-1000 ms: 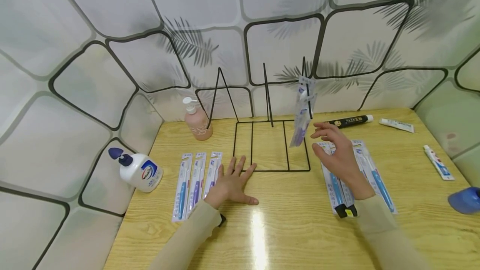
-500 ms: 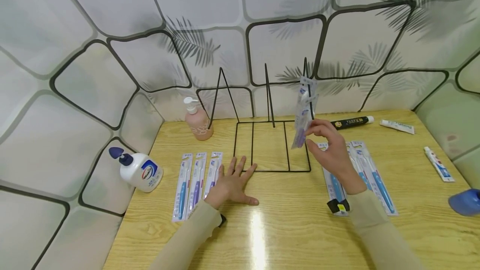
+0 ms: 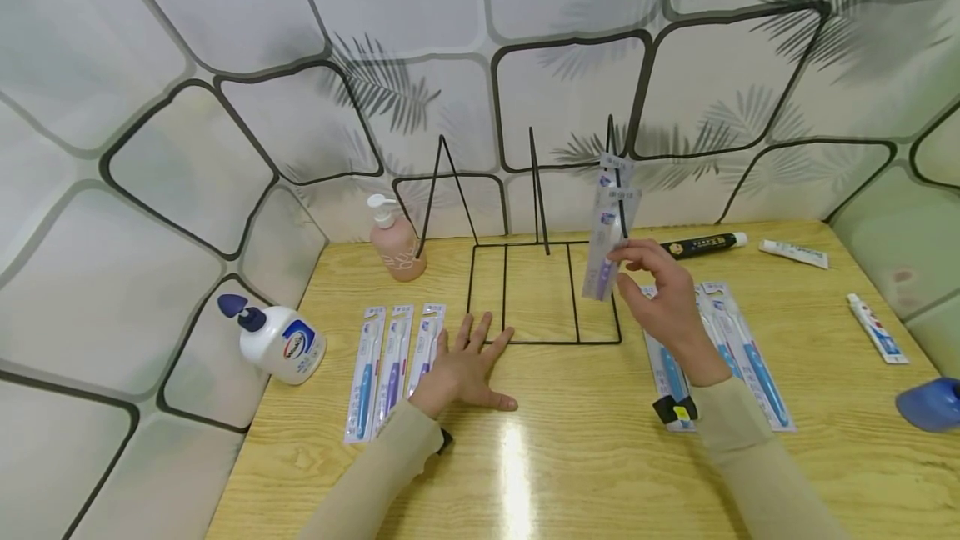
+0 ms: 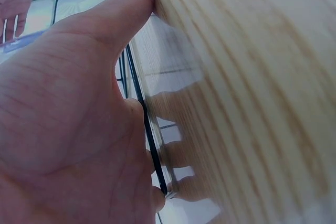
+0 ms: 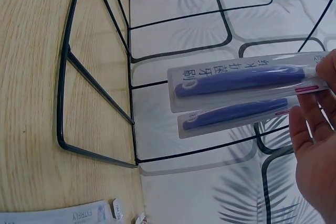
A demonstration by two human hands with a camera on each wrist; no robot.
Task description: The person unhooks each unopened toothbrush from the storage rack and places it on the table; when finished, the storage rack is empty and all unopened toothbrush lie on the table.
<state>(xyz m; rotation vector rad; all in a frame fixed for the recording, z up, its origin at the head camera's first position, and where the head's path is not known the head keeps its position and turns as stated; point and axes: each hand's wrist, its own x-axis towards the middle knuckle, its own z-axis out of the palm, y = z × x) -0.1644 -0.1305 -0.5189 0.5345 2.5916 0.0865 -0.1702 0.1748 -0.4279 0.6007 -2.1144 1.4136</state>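
Note:
Two packaged purple toothbrushes hang from the right prong of a black wire rack [image 3: 547, 343]. With thumb and fingers at its lower right edge, my right hand [image 3: 667, 290] holds the front toothbrush pack [image 3: 604, 244]. The rear toothbrush pack [image 3: 613, 163] is mostly covered in the head view; in the right wrist view this rear pack [image 5: 231, 116] shows beside the front one. My left hand [image 3: 467, 373] lies palm down with spread fingers, fingertips over the rack's front bar. The palm side of that left hand [image 4: 68, 108] fills much of the left wrist view.
Packaged toothbrushes lie left [image 3: 392, 373] and right [image 3: 753, 352] of the rack. A pink pump bottle [image 3: 397, 248] and white pump bottle [image 3: 288, 346] stand left. A black tube [image 3: 697, 246], white tubes [image 3: 795, 252] and a blue object [image 3: 930, 402] are at right.
My right hand has moved left onto the hanging front pack. That pack has turned so its face shows more to the head camera. My left hand has stayed put.

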